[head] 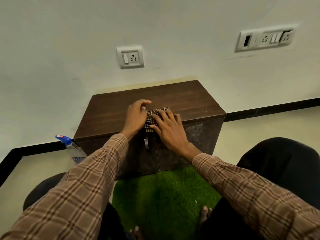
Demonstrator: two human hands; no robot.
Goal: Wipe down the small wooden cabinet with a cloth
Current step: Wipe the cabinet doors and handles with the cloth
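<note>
Two hands meet on the front edge of the small wooden cabinet (121,108), both on a folded checked cloth (150,118). The right hand (168,129) lies flat with fingers spread wide, palm pressing the cloth down onto the cabinet top. The left hand (136,115) rests at the cloth's left side, fingers loosely curled and partly raised, its thumb side touching the fabric; whether it grips the cloth cannot be told. The cloth is dark with a fine pale check, bunched into a small pad that overhangs the top's front edge just above a metal door handle (146,143). The cabinet is dark brown with a wood grain, standing against a pale wall. A spray bottle (70,144) with a blue nozzle stands just beside its left front corner.
</note>
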